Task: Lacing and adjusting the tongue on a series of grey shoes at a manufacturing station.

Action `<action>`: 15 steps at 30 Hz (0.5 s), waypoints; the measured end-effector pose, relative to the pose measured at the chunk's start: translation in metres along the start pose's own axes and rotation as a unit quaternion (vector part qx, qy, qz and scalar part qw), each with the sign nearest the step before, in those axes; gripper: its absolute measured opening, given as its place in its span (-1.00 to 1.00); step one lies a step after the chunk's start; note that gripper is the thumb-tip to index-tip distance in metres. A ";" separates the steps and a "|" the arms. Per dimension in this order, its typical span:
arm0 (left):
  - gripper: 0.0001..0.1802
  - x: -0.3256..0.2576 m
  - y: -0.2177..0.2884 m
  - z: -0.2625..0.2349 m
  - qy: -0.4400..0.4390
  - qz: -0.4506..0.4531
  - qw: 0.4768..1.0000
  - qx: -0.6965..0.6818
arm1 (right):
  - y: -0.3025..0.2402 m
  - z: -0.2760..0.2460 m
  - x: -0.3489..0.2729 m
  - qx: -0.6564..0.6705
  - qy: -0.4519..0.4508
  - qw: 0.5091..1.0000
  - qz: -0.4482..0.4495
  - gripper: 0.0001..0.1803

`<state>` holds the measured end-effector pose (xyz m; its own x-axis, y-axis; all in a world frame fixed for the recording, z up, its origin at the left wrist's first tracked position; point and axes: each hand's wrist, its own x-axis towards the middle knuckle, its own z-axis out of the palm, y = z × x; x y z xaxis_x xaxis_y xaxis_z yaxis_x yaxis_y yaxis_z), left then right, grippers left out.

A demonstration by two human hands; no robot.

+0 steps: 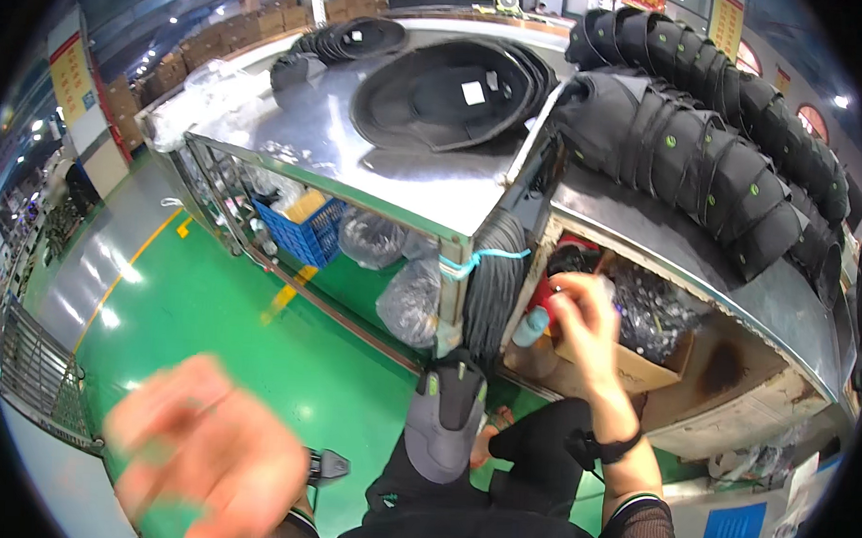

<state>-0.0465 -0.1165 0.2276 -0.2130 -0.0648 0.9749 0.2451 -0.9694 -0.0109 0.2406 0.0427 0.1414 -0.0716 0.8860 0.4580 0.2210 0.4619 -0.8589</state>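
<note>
A grey cap (440,433) with a black panel and a small green mark rests on my lap, apart from both hands. My right hand (587,319) is raised in front of the shelf under the right table, thumb and fingertips pinched together. A tiny dark spot shows at the fingertips, too small to name. Behind that hand are a cardboard box (628,372) of small dark and clear pieces and a teal-capped bottle (531,327). My left hand (216,452) hangs over the floor at lower left, smeared by motion; its fingers look curled, and any content cannot be made out.
Long rows of nested black caps (681,150) lie on the right table. On the metal table (312,134) ahead stand nested black, bowl-like pieces (429,91). Below are a blue crate (303,233) and clear bags (410,302). A bundle of black cords (493,291) hangs between the tables.
</note>
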 end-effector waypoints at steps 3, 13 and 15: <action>-0.69 -0.042 -0.023 0.007 -0.047 -0.322 0.941 0.097 | 0.088 0.047 0.006 -0.096 -0.003 0.994 -0.043 -0.75; -0.89 -0.162 -0.020 0.046 -0.228 -0.504 0.831 0.063 | 0.307 -0.023 0.042 0.028 -0.063 0.998 -0.001 -0.68; -0.89 -0.186 -0.031 0.054 -0.267 -0.494 0.826 0.051 | 0.170 -0.003 0.004 -0.025 0.012 0.998 0.062 -0.67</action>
<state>0.0364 -0.0612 0.0581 0.0840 0.8859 0.4562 0.2846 -0.4601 0.8410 0.2814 0.1250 -0.0023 -0.0178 0.9347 0.3549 0.2754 0.3458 -0.8970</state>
